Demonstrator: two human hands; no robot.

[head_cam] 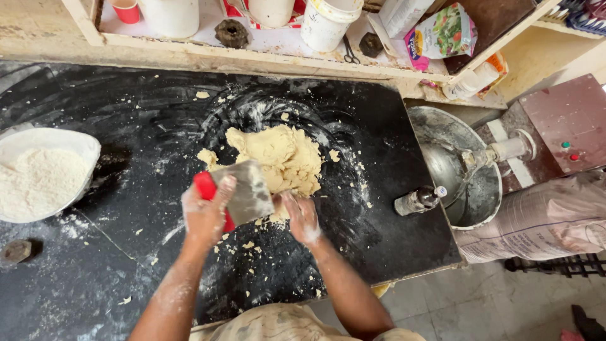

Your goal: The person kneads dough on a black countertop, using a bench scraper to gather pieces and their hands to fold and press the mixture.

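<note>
Nearest the camera, two floured forearms reach out over the black bench (379, 208), which is dusted with flour and strewn with crumbs. The left hand (205, 215) has its fingers closed round the red handle of a scraper (243, 189), whose metal blade is tilted and stands against the near left edge of the dough (281, 158). The right hand (303, 218) lies just beside the blade, fingers loosely spread and pressing on the near edge of the dough, holding nothing. The dough, a rough pale mound, sits about mid-bench, with small torn bits around it. By the look of it, the step in hand is gathering and turning the dough with the scraper; the next move would call for sliding the blade flat under the mass while the right hand steadies or folds it, and for sweeping in the loose crumbs. Far left, a bowl of flour (44, 177) rests at the bench edge. To the right, a small bottle (416, 201) lies on its side near a metal mixing bowl (461, 170). Beyond, a shelf (265, 47) carries white tubs (325, 22) and a packet (442, 35).
</note>
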